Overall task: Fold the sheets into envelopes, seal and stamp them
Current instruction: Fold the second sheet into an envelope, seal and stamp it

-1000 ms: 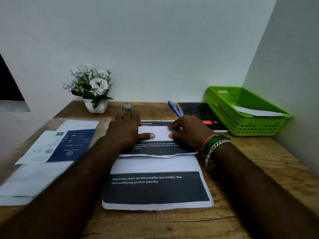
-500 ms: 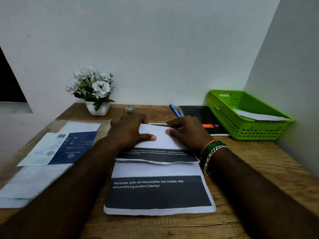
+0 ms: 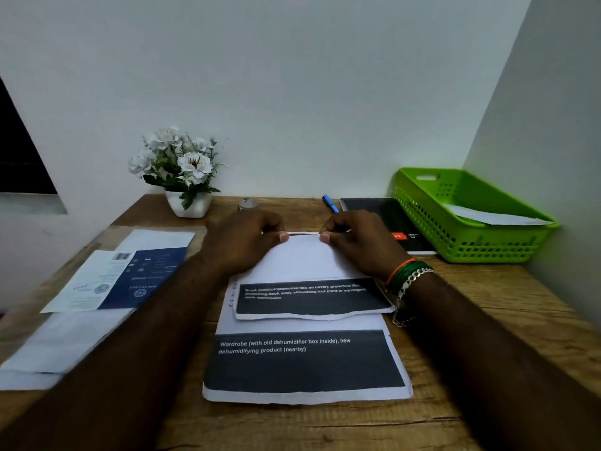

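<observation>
A folded sheet (image 3: 312,281) with a dark printed band lies in the middle of the wooden desk (image 3: 487,320), on top of a larger printed sheet (image 3: 302,362). My left hand (image 3: 244,245) and my right hand (image 3: 357,242) both pinch the far edge of the folded sheet's white flap, thumbs close together near the middle. A small round stamp (image 3: 247,203) stands behind my left hand, partly hidden. More sheets and a blue-printed paper (image 3: 130,278) lie at the left.
A white pot of flowers (image 3: 182,177) stands at the back left. A blue pen (image 3: 330,203) and a black notebook (image 3: 390,219) lie at the back right. A green basket (image 3: 471,216) holding a white paper sits in the right corner by the wall.
Both hands slid from the middle of the sheet to its far edge, and the white flap now covers more of the sheet. The camera view shifted slightly down.
</observation>
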The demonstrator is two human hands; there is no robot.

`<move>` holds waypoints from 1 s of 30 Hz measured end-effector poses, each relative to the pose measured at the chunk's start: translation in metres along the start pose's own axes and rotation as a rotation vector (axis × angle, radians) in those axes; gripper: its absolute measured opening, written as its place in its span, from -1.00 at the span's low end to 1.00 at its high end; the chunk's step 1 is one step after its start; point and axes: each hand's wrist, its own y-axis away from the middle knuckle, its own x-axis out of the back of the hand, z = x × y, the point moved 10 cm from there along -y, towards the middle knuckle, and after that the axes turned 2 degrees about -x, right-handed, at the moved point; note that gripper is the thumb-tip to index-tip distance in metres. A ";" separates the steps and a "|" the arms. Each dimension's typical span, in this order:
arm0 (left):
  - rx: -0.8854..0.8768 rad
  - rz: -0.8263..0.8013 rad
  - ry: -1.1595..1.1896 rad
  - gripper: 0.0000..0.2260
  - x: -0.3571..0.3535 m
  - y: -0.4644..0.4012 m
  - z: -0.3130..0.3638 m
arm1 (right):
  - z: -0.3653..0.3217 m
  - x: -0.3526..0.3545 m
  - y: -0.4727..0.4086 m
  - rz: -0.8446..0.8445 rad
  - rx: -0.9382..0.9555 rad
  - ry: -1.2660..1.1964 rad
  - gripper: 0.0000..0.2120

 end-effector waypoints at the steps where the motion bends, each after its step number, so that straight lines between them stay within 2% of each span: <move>1: 0.013 -0.001 0.020 -0.79 0.001 0.000 -0.009 | 0.003 0.002 0.000 0.003 -0.006 0.009 -0.92; 4: 0.049 0.015 0.067 -0.78 0.005 0.002 -0.023 | 0.007 0.005 -0.001 0.016 -0.010 0.014 -0.87; 9: 0.035 0.083 0.199 -0.80 0.010 0.000 -0.015 | 0.004 0.006 -0.001 0.049 -0.015 -0.012 -0.90; 13: 0.047 0.084 0.181 -0.77 0.012 0.001 -0.023 | 0.019 0.015 -0.002 0.071 -0.069 0.005 -0.89; 18: 0.049 0.186 0.138 -0.89 0.025 0.001 -0.027 | 0.045 0.035 -0.004 0.123 -0.146 -0.039 -0.92; 24: 0.020 0.307 0.127 -0.93 0.041 0.004 -0.016 | 0.035 0.049 -0.003 0.173 -0.095 -0.046 -0.90; 27: -0.034 0.291 0.172 -0.85 0.042 0.005 -0.009 | 0.031 0.055 0.000 0.191 -0.066 -0.082 -0.85; 30: -0.059 0.265 0.178 -0.68 0.038 0.005 -0.002 | 0.023 0.060 0.002 0.184 -0.026 -0.069 -0.86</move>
